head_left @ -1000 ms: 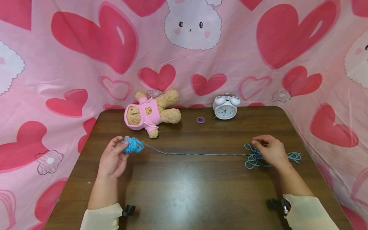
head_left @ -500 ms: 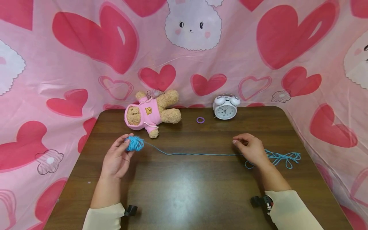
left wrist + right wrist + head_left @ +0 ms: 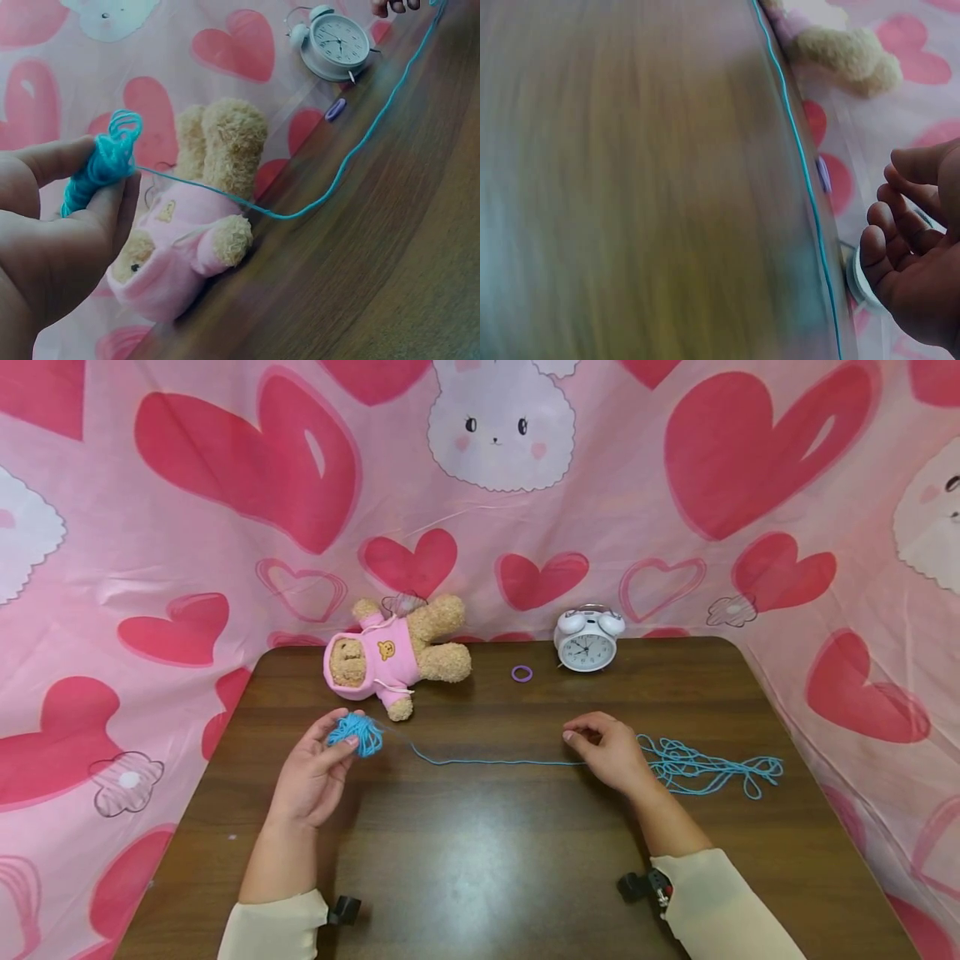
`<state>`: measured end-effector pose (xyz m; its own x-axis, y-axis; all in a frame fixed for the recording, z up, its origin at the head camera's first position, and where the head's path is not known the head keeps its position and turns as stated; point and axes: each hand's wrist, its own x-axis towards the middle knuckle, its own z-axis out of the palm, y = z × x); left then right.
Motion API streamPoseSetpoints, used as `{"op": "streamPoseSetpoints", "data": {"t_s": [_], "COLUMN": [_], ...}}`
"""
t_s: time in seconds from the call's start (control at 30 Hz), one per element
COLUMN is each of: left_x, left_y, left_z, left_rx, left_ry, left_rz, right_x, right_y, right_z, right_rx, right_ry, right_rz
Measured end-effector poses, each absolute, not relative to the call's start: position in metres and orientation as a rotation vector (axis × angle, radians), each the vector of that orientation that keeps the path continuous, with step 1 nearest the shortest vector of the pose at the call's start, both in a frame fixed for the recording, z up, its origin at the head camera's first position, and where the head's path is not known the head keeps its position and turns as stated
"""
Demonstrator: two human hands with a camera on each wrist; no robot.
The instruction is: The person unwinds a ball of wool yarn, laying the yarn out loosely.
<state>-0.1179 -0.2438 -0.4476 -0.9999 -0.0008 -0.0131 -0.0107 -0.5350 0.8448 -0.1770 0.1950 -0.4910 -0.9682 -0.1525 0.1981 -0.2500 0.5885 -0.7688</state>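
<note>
My left hand (image 3: 309,781) pinches a small wound bundle of blue yarn (image 3: 356,734) between thumb and fingers, raised above the table's left side. In the left wrist view, small loops stick out of the bundle's end (image 3: 122,135). From it a single strand (image 3: 495,762) dips to the wooden table and runs right, passing under my right hand (image 3: 611,756). Nothing shows between the loosely bent fingers of that hand, its thumb tip close to the forefinger; in the right wrist view, the strand passes beside it. A loose tangle of blue yarn (image 3: 708,767) lies right of the right hand.
At the back left of the table (image 3: 465,843) a teddy bear (image 3: 393,652) in a pink hoodie lies on its back. A purple ring (image 3: 522,674) and a white twin-bell alarm clock (image 3: 587,643) are further right. Behind hangs a pink heart-patterned cloth (image 3: 480,518).
My right hand has moved left from above the tangle, leaving the yarn behind it in view. The left hand has shifted slightly right and turned the yarn bundle a little.
</note>
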Motion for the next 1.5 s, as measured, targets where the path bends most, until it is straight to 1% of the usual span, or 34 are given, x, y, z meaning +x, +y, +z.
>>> {"op": "streamPoseSetpoints", "data": {"t_s": [0.43, 0.8, 1.27, 1.5], "left_x": [-0.117, -0.115, -0.112, -0.110], "left_y": [-0.235, -0.224, -0.214, -0.211], "left_z": [-0.448, -0.439, -0.429, -0.424], "left_rx": [-0.035, 0.024, 0.077, 0.103], "left_ry": [1.563, 1.586, 1.585, 1.580], "left_rz": [2.662, 2.592, 2.560, 2.566], "right_x": [-0.177, -0.177, -0.180, -0.181], "right_y": [0.142, 0.098, 0.051, 0.035], "right_z": [-0.490, -0.498, -0.502, -0.502], "right_rx": [0.510, 0.631, 0.791, 0.864], "right_ry": [-2.689, -2.719, -2.735, -2.706], "right_rz": [1.446, 1.514, 1.492, 1.486]}}
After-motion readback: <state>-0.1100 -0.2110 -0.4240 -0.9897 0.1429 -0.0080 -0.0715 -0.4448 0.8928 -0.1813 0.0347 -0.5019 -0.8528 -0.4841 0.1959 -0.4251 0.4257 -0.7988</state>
